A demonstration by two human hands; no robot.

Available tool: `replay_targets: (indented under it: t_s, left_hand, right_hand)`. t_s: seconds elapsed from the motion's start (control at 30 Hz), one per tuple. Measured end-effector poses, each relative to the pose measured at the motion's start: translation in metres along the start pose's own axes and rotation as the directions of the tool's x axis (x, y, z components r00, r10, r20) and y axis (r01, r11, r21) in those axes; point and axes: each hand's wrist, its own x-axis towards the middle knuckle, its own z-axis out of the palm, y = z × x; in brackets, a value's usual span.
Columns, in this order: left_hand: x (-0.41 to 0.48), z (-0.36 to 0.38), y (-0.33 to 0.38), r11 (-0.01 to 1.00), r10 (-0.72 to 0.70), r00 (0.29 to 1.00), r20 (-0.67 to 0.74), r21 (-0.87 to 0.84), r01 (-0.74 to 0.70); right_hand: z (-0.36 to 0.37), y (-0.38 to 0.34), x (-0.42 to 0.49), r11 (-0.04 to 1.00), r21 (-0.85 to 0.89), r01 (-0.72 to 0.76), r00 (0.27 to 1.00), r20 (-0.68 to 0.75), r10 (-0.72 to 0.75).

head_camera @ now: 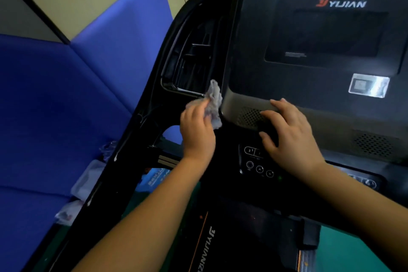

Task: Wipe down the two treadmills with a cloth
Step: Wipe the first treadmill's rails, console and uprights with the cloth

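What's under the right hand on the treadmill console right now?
The right hand lies flat on the black treadmill console, over part of a perforated grille. Round buttons show beside its wrist. Whatever lies beneath the palm is hidden.

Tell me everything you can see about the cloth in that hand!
The cloth is small, pale grey and crumpled into a bunch, and it looks soft and thin. The left hand grips it, with a loose end poking upward. It sits at the left edge of the screen part of the treadmill, seemingly pressed against it.
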Motion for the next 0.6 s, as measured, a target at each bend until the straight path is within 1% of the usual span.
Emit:
replay_targets:
  t_s: [0.03,0.07,0.1,0.13,0.2,0.27,0.3,0.33,0.4,0.43,0.47,0.5,0.53,0.6]
  left_hand:
    - [-0.015,0.002,-0.004,0.999,0.025,0.999,0.032,0.036,-0.026]
    - [-0.026,0.006,-0.009,0.996,0.043,0.994,0.097,0.068,-0.049]
    - [-0.032,0.009,-0.014,0.994,0.049,0.987,0.154,0.089,-0.064]
    - [-0.029,0.011,-0.019,0.992,0.051,0.982,0.180,0.102,-0.070]
    - [-0.004,0.006,-0.030,0.975,0.092,0.979,0.181,0.185,-0.125]
    - [0.026,-0.010,-0.044,0.912,0.118,0.978,0.171,0.372,-0.175]
    - [0.039,-0.022,-0.054,0.878,0.083,0.985,0.152,0.457,-0.144]
    - [0.051,-0.035,-0.066,0.855,0.020,0.993,0.119,0.512,-0.079]
    - [0.063,-0.056,-0.083,0.846,-0.104,0.994,0.032,0.529,0.071]
    - [0.064,-0.059,-0.083,0.844,-0.134,0.991,0.004,0.525,0.112]
    - [0.062,-0.055,-0.078,0.838,-0.137,0.991,-0.003,0.532,0.117]
    - [0.056,-0.045,-0.067,0.835,-0.102,0.995,0.020,0.545,0.075]
    - [0.049,-0.032,-0.054,0.838,-0.032,0.997,0.070,0.546,-0.012]
    - [0.029,-0.007,-0.030,0.851,0.131,0.971,0.202,0.480,-0.215]
  right_hand:
    - [0.002,0.000,0.004,1.000,0.003,0.006,1.000,0.017,-0.006]
    - [0.004,0.000,0.008,1.000,0.000,0.011,0.999,0.031,-0.012]
    - [0.008,0.000,0.009,1.000,-0.012,0.018,0.999,0.042,-0.018]
    - [0.010,0.000,0.009,0.999,-0.031,0.027,0.998,0.049,-0.025]
    - [0.014,0.001,0.008,0.997,-0.065,0.041,0.998,0.048,-0.037]
    - [0.014,0.001,0.008,0.996,-0.079,0.046,0.998,0.046,-0.043]
    - [0.014,0.002,0.009,0.995,-0.082,0.049,0.998,0.046,-0.045]
    - [0.014,0.001,0.009,0.995,-0.087,0.050,0.998,0.045,-0.046]
    - [0.014,0.000,0.010,0.994,-0.101,0.046,0.998,0.045,-0.042]
    - [0.015,-0.001,0.010,0.993,-0.110,0.042,0.998,0.044,-0.038]
    - [0.015,-0.001,0.009,0.992,-0.119,0.041,0.998,0.045,-0.036]
    - [0.015,-0.001,0.009,0.991,-0.128,0.039,0.998,0.047,-0.033]
    - [0.015,-0.002,0.009,0.990,-0.135,0.034,0.998,0.050,-0.027]
    - [0.014,-0.003,0.009,0.990,-0.141,0.026,0.998,0.055,-0.019]
